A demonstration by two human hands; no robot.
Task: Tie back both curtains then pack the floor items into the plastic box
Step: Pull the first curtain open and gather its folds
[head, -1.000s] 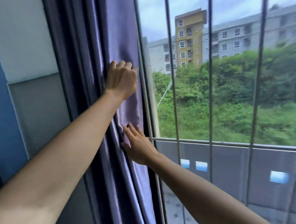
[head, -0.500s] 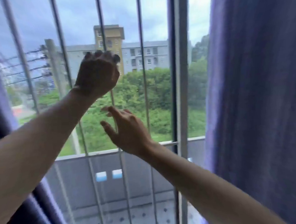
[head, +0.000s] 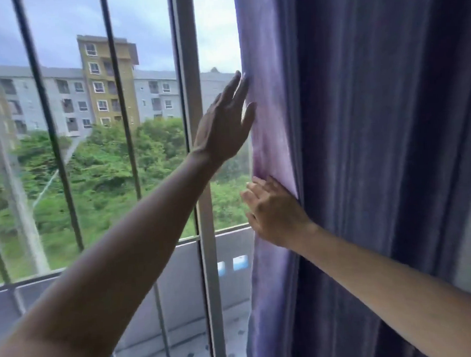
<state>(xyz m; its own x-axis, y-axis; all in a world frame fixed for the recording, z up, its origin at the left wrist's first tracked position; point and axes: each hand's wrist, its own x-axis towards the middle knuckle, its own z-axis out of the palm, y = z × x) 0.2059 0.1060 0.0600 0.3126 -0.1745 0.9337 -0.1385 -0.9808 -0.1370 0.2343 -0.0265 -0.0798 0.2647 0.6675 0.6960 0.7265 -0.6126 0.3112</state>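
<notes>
A purple curtain (head: 365,171) hangs in folds over the right half of the view. My left hand (head: 223,127) is stretched out flat, fingers apart, with the fingertips touching the curtain's left edge high up. My right hand (head: 274,211) lies lower on the same edge, its fingers tucked behind the fabric fold and pressing on it. I cannot tell whether those fingers grip the fabric. The other curtain, the floor items and the plastic box are out of view.
A window (head: 105,158) with vertical metal bars (head: 118,102) and a grey frame post (head: 193,126) fills the left half. Outside are a balcony wall (head: 179,276), green bushes and apartment blocks.
My view has swung right, off the left curtain and across the window. Both hands have crossed to the right curtain's edge, and my left hand has gone from a fist to flat fingers.
</notes>
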